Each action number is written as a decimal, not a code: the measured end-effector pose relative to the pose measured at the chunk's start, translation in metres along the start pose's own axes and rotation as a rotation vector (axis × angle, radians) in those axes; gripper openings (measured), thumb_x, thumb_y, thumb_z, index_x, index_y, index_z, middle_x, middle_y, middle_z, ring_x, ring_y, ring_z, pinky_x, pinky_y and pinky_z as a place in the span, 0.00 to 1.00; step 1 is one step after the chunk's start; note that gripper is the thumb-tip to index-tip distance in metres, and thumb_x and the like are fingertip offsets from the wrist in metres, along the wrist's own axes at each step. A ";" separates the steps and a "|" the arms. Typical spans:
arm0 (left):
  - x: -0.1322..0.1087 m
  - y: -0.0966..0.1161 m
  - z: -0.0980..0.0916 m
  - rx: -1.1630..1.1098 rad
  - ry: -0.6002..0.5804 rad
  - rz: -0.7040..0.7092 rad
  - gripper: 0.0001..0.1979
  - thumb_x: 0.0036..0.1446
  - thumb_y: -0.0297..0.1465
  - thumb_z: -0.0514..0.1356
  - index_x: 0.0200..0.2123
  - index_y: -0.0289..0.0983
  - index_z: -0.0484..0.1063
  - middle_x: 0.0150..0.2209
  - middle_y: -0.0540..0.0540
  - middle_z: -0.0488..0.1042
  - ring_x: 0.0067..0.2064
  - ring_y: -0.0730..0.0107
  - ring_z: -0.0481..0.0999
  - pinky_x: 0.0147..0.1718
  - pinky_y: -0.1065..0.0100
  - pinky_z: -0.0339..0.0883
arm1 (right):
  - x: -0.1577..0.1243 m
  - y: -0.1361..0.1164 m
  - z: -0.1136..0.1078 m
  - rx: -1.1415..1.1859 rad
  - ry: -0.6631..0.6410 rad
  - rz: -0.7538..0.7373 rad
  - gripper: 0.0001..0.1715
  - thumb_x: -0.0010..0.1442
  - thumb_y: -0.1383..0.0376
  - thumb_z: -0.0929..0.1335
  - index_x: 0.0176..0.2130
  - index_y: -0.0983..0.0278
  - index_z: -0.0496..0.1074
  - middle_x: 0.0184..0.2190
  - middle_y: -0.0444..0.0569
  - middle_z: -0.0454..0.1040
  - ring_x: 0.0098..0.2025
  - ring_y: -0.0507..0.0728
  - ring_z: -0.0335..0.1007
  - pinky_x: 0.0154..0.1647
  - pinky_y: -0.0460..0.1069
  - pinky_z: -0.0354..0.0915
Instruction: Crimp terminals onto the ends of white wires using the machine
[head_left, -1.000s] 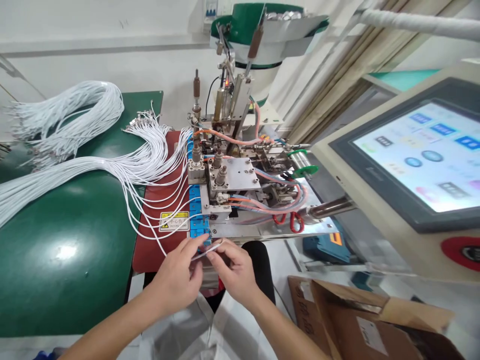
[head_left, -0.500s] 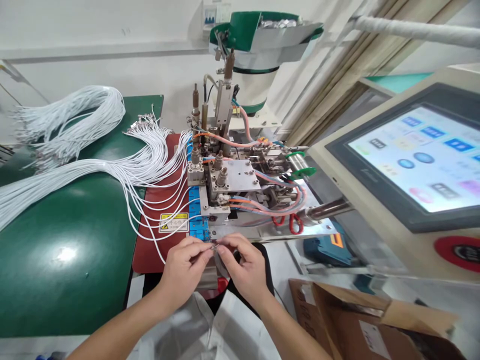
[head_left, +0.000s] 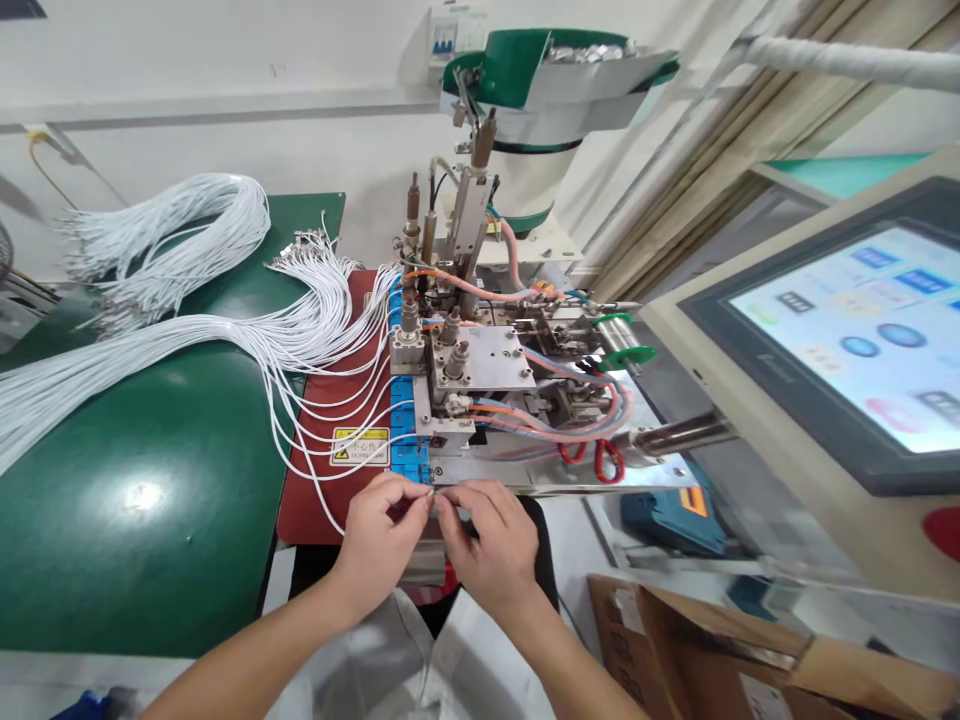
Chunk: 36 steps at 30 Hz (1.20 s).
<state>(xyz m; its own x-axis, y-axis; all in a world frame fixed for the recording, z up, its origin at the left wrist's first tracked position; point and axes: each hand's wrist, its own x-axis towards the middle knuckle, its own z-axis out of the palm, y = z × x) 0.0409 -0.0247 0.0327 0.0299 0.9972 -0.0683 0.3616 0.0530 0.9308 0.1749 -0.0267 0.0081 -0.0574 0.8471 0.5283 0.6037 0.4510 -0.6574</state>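
Observation:
My left hand (head_left: 379, 540) and my right hand (head_left: 487, 540) meet at the front edge of a small assembly machine (head_left: 480, 370). Both pinch the tip of a thin white wire (head_left: 330, 505) between thumb and fingers, just below the row of blue fixture blocks (head_left: 406, 420). The wire runs left and up from my left hand over a red mat (head_left: 330, 400). Several more white wires sit in the blue blocks and fan back to a large bundle of white wires (head_left: 165, 290) on the green table (head_left: 135, 500).
A touchscreen panel (head_left: 847, 330) stands on the right, with a red button at its lower corner. A green and white bowl feeder (head_left: 555, 70) rises behind the machine. An open cardboard box (head_left: 750, 650) sits at lower right. A yellow warning label (head_left: 361, 445) lies on the mat.
My hands drew closer together, fingertips now touching at the wire end. The machine's vertical slide at the back rose. The view shifted slightly to the left.

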 end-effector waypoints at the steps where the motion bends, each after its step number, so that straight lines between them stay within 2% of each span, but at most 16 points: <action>1: 0.000 0.000 0.000 -0.010 -0.009 -0.017 0.07 0.52 0.29 0.55 0.27 0.35 0.73 0.29 0.47 0.72 0.32 0.70 0.71 0.34 0.70 0.65 | 0.002 0.001 -0.001 0.056 -0.025 0.044 0.04 0.54 0.70 0.65 0.29 0.63 0.69 0.26 0.49 0.71 0.29 0.55 0.67 0.31 0.50 0.63; 4: 0.000 -0.002 -0.002 -0.059 -0.040 -0.068 0.08 0.53 0.32 0.56 0.27 0.35 0.73 0.28 0.47 0.72 0.31 0.70 0.71 0.32 0.70 0.66 | 0.006 0.004 -0.003 0.251 -0.068 0.229 0.06 0.56 0.69 0.63 0.30 0.63 0.69 0.27 0.48 0.71 0.29 0.53 0.68 0.29 0.48 0.64; 6: 0.000 -0.003 -0.003 -0.076 -0.062 -0.081 0.09 0.53 0.33 0.56 0.28 0.35 0.74 0.27 0.47 0.72 0.30 0.70 0.71 0.32 0.70 0.65 | 0.008 0.005 -0.003 0.323 -0.096 0.292 0.06 0.56 0.68 0.63 0.30 0.63 0.69 0.27 0.48 0.71 0.29 0.53 0.68 0.28 0.47 0.65; 12: 0.000 -0.003 -0.004 -0.033 -0.138 -0.096 0.09 0.52 0.32 0.55 0.27 0.35 0.74 0.28 0.47 0.73 0.31 0.70 0.70 0.33 0.70 0.64 | 0.012 0.006 -0.006 0.363 -0.203 0.245 0.06 0.55 0.69 0.64 0.28 0.63 0.70 0.26 0.47 0.71 0.28 0.52 0.67 0.29 0.47 0.64; 15: 0.000 -0.004 -0.004 -0.057 -0.140 -0.110 0.09 0.53 0.33 0.55 0.28 0.35 0.73 0.27 0.48 0.71 0.30 0.71 0.68 0.31 0.71 0.63 | 0.011 0.004 -0.004 0.372 -0.192 0.288 0.06 0.54 0.68 0.64 0.26 0.64 0.68 0.24 0.46 0.69 0.27 0.52 0.66 0.28 0.46 0.62; 20: -0.001 -0.006 -0.004 -0.160 -0.129 -0.187 0.10 0.53 0.34 0.55 0.29 0.34 0.71 0.22 0.51 0.65 0.24 0.75 0.64 0.26 0.73 0.61 | 0.005 0.005 0.004 0.551 -0.131 0.514 0.08 0.55 0.64 0.64 0.27 0.64 0.69 0.26 0.46 0.70 0.28 0.52 0.67 0.29 0.46 0.63; 22: -0.002 -0.006 -0.004 -0.174 -0.143 -0.204 0.10 0.53 0.34 0.54 0.29 0.34 0.70 0.21 0.52 0.64 0.23 0.75 0.63 0.25 0.73 0.61 | 0.005 0.006 0.003 0.548 -0.142 0.503 0.07 0.55 0.65 0.65 0.28 0.64 0.70 0.26 0.46 0.71 0.29 0.52 0.67 0.29 0.46 0.63; 27: -0.001 -0.005 -0.005 -0.126 -0.185 -0.165 0.09 0.53 0.32 0.54 0.27 0.34 0.71 0.23 0.51 0.65 0.25 0.75 0.63 0.25 0.73 0.60 | 0.015 0.004 -0.008 0.386 -0.258 0.288 0.06 0.53 0.68 0.64 0.26 0.63 0.70 0.24 0.46 0.70 0.26 0.52 0.66 0.27 0.46 0.62; 29: -0.001 -0.005 -0.005 -0.117 -0.193 -0.143 0.09 0.52 0.31 0.55 0.26 0.34 0.72 0.24 0.49 0.67 0.26 0.74 0.64 0.25 0.73 0.61 | 0.018 0.002 -0.010 0.323 -0.287 0.244 0.07 0.53 0.69 0.64 0.25 0.63 0.69 0.23 0.45 0.69 0.25 0.51 0.65 0.26 0.46 0.62; 32: -0.002 -0.005 -0.003 -0.123 -0.147 -0.129 0.09 0.53 0.32 0.54 0.27 0.34 0.72 0.26 0.48 0.69 0.28 0.73 0.66 0.27 0.73 0.62 | 0.014 -0.002 -0.006 0.279 -0.214 0.276 0.08 0.53 0.68 0.64 0.24 0.63 0.67 0.21 0.45 0.68 0.24 0.51 0.63 0.26 0.45 0.61; 36: -0.005 -0.007 0.003 -0.141 -0.047 -0.118 0.11 0.54 0.33 0.54 0.27 0.34 0.72 0.26 0.48 0.69 0.28 0.72 0.67 0.29 0.72 0.63 | 0.002 -0.003 0.007 0.350 -0.094 0.450 0.09 0.54 0.65 0.64 0.24 0.64 0.67 0.21 0.44 0.67 0.23 0.51 0.63 0.24 0.45 0.61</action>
<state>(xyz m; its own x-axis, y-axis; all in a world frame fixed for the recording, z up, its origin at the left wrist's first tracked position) 0.0408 -0.0304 0.0259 0.0394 0.9803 -0.1935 0.2310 0.1794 0.9563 0.1669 -0.0241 0.0075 0.0642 0.9912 0.1159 0.2864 0.0929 -0.9536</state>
